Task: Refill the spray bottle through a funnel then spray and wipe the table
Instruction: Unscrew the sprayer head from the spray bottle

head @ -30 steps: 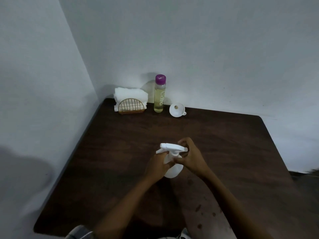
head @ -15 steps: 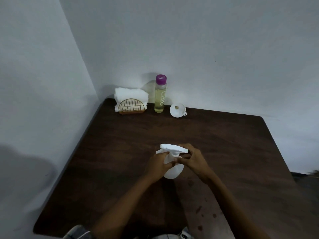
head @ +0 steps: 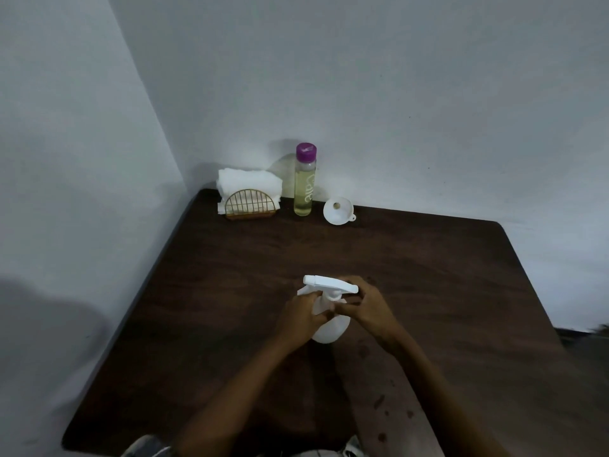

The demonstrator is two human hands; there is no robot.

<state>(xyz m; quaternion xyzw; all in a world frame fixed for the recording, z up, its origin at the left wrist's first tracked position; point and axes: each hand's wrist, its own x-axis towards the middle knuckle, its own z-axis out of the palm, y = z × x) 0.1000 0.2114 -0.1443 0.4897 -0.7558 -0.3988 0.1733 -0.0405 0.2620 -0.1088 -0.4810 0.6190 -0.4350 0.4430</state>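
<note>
Spray bottle (head: 329,333), white, stands upright near the middle of the table (head: 428,275). The left hand (head: 298,316) curls its fingers round the body, and the right hand (head: 369,308) grips the neck under the trigger head. Along the table's far edge are a napkin holder (head: 250,201), a purple-capped bottle (head: 304,186) and a funnel (head: 337,211).

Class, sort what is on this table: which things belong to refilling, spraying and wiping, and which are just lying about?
Belong: spray bottle, gripped by left hand and right hand; funnel; purple-capped bottle of yellowish liquid; white napkins, probably for wiping; table.
Lying about: gold wire holder, which only holds the napkins.
</note>
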